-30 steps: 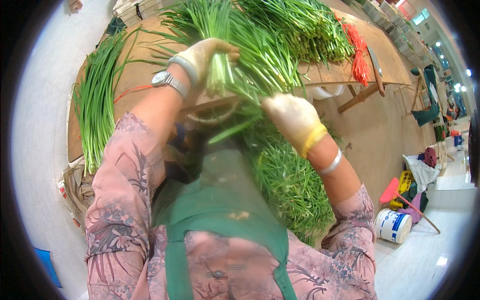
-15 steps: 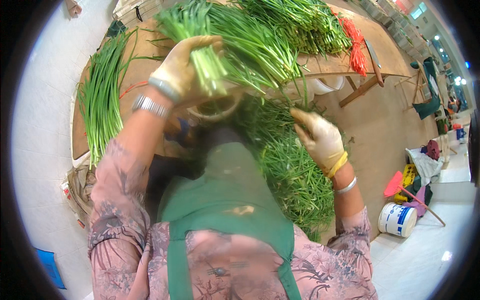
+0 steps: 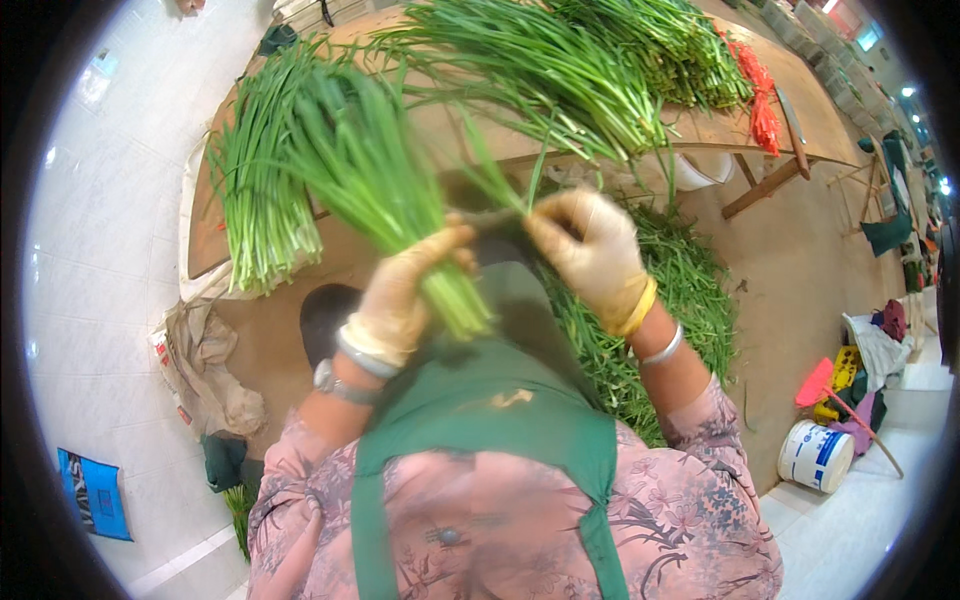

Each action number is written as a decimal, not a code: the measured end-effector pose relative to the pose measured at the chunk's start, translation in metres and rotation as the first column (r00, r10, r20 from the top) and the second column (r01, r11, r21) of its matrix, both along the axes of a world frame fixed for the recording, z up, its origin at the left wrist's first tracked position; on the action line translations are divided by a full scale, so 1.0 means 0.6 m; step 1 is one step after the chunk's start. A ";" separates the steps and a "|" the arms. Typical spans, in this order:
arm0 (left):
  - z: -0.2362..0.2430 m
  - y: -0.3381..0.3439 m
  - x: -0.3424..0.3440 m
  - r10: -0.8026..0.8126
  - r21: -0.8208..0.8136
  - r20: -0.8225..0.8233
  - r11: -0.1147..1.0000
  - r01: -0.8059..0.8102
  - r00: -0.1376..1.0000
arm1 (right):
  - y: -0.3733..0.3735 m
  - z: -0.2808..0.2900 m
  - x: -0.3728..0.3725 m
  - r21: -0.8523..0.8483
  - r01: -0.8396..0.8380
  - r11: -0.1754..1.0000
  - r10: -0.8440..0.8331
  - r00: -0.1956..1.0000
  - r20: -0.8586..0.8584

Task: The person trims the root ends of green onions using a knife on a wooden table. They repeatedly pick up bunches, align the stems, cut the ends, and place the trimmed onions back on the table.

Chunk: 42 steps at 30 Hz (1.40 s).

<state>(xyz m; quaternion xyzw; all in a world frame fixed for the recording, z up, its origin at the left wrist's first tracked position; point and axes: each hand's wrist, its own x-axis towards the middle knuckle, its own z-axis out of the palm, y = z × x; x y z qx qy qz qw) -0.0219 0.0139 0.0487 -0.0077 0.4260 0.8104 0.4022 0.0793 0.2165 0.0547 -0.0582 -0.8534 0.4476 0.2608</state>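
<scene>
My left hand (image 3: 405, 295), in a pale glove, is closed round the stalks of a bunch of long green chives (image 3: 365, 185). The pale stalk ends stick out below the fist, towards my green apron (image 3: 490, 395), and the leaves fan up and left, blurred by motion. My right hand (image 3: 595, 255), gloved too, pinches a few loose chive leaves (image 3: 508, 190) between thumb and fingers. Beyond the left hand, another heap of chives (image 3: 265, 225) lies at the table's left end. A larger loose heap (image 3: 560, 85) spreads along the table's middle.
The brown table (image 3: 490, 148) carries more chives (image 3: 685, 60), red ties (image 3: 762, 110) and a knife (image 3: 793, 130) by its right edge. Chive scraps (image 3: 690, 300) cover the floor by my right arm. A white bucket (image 3: 815, 455) and a pink-headed tool (image 3: 825, 382) stand at the right.
My left hand has brought its chives down from the table towards my body. My right hand has moved a little left and up and now pinches thin leaves. The view has shifted left.
</scene>
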 end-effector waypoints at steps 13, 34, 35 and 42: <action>-0.065 0.022 0.033 0.058 -0.035 -0.048 0.998 -0.060 0.997 | -0.083 -0.111 0.067 -0.962 -0.059 0.266 0.319 0.947 0.030; -0.085 -0.030 0.011 -0.138 0.110 0.012 0.985 0.136 0.990 | -0.123 -0.102 0.036 0.011 -0.209 0.978 0.196 0.934 0.300; -0.085 -0.031 0.009 -0.147 0.133 0.079 0.982 0.136 0.986 | -0.132 -0.100 0.037 -0.010 -0.248 0.969 0.239 0.920 0.309; -0.056 -0.063 0.010 -0.137 0.212 0.090 0.971 0.115 0.987 | -0.126 -0.101 0.093 0.174 -0.364 0.915 0.268 0.871 0.412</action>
